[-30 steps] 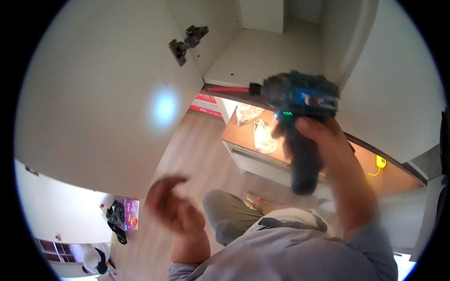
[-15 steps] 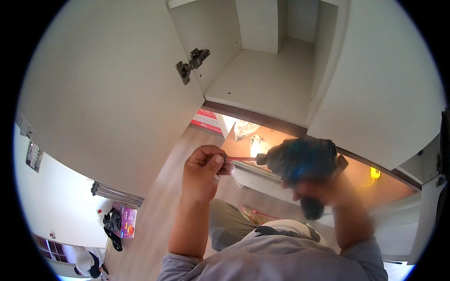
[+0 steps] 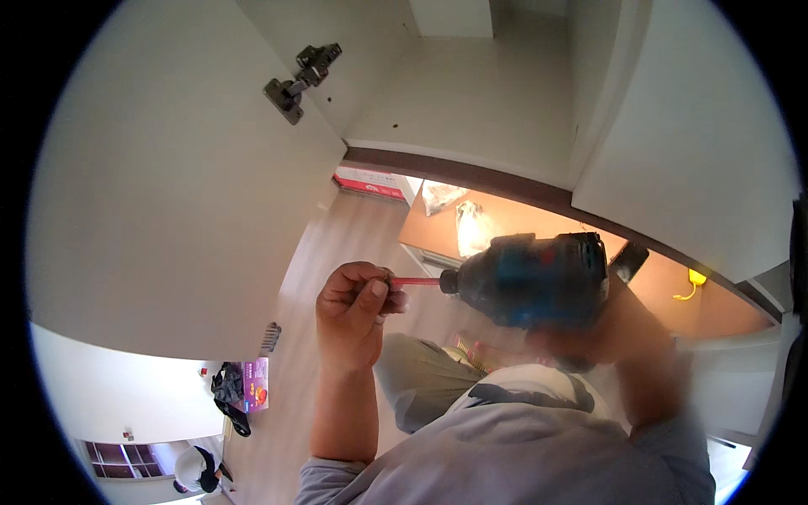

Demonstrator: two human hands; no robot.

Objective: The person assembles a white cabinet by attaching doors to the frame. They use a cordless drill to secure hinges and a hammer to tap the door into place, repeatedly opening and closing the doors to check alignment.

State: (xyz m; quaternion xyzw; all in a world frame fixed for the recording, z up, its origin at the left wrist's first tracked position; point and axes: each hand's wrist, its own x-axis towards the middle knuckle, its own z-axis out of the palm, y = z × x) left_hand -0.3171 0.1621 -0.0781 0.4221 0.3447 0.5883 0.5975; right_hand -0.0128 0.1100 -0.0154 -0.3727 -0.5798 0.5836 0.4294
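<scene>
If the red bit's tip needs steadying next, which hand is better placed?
The left, I'd judge: the left hand has its fingertips pinched at the far end of the red bit, while the right hand, though blurred, appears occupied holding up the drill.

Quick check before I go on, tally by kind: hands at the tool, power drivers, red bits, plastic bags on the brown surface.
Hands (left hand, right hand): 2
Power driver: 1
Red bit: 1
Plastic bags: 2
Total: 6
</scene>
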